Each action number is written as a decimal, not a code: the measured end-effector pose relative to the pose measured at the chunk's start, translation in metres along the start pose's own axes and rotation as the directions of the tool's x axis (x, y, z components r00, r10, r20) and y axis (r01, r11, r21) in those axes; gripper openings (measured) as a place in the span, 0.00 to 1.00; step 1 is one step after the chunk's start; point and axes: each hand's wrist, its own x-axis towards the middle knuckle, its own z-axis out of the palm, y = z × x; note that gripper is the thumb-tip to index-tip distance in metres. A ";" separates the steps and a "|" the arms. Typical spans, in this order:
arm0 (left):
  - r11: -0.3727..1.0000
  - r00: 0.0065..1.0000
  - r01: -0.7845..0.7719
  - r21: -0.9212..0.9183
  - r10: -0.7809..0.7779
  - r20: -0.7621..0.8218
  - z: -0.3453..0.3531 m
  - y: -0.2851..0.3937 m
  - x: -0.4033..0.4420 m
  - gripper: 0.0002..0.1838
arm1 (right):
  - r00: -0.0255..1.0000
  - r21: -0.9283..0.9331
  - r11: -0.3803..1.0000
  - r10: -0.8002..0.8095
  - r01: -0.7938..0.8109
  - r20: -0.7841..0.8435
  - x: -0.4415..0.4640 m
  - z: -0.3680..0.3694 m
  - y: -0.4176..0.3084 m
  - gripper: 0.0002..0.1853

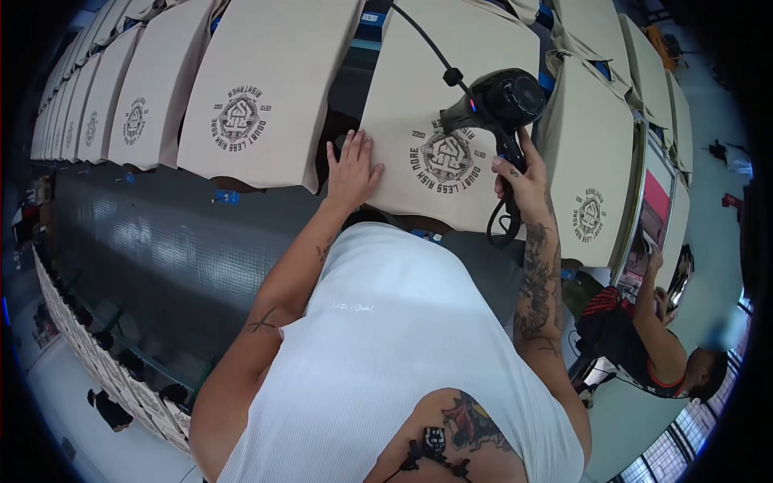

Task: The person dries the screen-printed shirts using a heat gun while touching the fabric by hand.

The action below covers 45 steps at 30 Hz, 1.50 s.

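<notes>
My right hand [525,179] is wrapped round the handle of a black hair dryer [517,98], its nozzle pointing left over a beige garment [439,68] stretched on a board. A dark round print with lettering [447,157] sits on that garment, just below the nozzle. From the dryer a black cord [423,34] runs up and out of view, and a loop of cord hangs under my right hand. My left hand [353,171] lies flat on the garment's left edge, fingers stretched out, holding nothing.
More beige garments with the same print [239,117] line the long row to left and right. A framed screen with a pink area [659,189] stands at right, where a person in a dark shirt [624,334] works. Another garment row [88,338] runs along the lower left.
</notes>
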 end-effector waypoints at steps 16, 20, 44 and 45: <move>0.997 0.997 -0.071 -0.039 0.072 0.020 0.004 0.012 0.016 0.32 | 0.982 0.069 0.997 0.044 -0.032 -0.185 -0.047 -0.053 0.023 0.42; 0.998 0.998 -0.055 -0.037 0.056 0.020 0.002 0.009 0.013 0.32 | 0.990 0.079 0.997 0.027 -0.017 -0.138 -0.029 -0.033 0.016 0.43; 0.996 0.997 -0.076 -0.046 0.074 -0.031 0.008 0.022 0.016 0.32 | 0.971 0.079 0.994 0.095 -0.079 -0.220 -0.063 -0.046 0.017 0.42; 0.996 0.997 -0.078 -0.045 0.078 -0.018 0.008 0.023 0.017 0.32 | 0.973 0.073 0.993 0.102 -0.088 -0.208 -0.063 -0.044 0.016 0.42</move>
